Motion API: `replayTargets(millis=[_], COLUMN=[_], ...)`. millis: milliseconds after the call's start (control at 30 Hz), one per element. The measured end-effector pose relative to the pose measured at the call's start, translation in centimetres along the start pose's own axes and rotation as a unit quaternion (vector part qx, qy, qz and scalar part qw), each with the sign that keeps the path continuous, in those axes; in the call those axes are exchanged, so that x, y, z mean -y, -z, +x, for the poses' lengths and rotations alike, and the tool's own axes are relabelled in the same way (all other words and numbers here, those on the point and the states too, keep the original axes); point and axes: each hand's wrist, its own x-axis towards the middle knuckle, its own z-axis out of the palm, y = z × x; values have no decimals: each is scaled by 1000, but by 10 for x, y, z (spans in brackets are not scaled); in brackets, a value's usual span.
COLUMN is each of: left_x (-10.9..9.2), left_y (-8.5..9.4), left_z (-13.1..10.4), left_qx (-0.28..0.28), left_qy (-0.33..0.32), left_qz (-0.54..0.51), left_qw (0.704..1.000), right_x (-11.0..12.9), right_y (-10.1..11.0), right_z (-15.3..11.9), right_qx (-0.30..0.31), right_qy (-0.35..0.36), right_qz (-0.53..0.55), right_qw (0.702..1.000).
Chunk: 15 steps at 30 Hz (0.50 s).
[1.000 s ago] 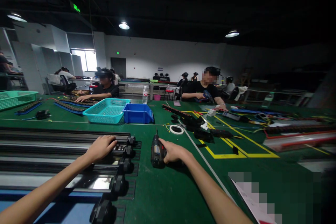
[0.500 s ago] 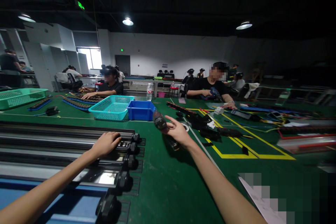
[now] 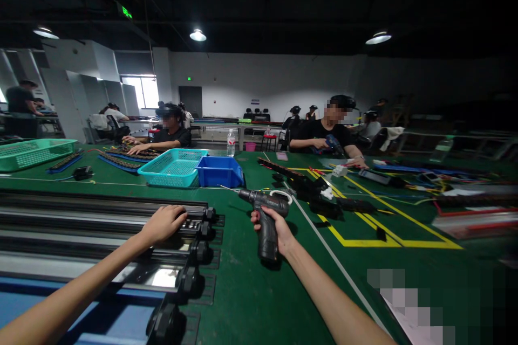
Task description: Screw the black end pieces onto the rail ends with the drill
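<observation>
My right hand [image 3: 280, 230] is wrapped round the grip of a black cordless drill [image 3: 267, 242], whose long thin bit points left. The drill is just above or on the green table, I cannot tell which. My left hand [image 3: 165, 222] lies flat, fingers stretched, on one of several long metal-and-black lamp-like bars [image 3: 93, 245] lined up side by side. Each bar ends on the right in a black cable gland [image 3: 190, 281] with a flat slotted bracket.
Beyond the bars are a turquoise basket [image 3: 174, 167] and a blue bin [image 3: 220, 172]. A water bottle [image 3: 230, 143] stands behind them. Dark parts and wires [image 3: 307, 188] lie by yellow tape lines at right. Across the table a person [image 3: 324, 132] holds a blue drill.
The drill in my right hand has turned from pointing away to pointing left, and has come slightly nearer. My left hand stays on the bar.
</observation>
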Motion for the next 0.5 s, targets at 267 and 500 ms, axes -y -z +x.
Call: replayTargets(millis=[267,500], left_x=[-3,-9], left_y=[11,14], left_z=[7,15], left_qx=[41,79], left_qy=[0,48], left_qz=[-15,-73], left_qw=[999,993], right_x=[-7,-1], right_y=[9,13], right_z=[-22,-33], right_qx=[26,43], right_qy=[-87,-140], right_qz=[-14,-62], right_qw=[996,987])
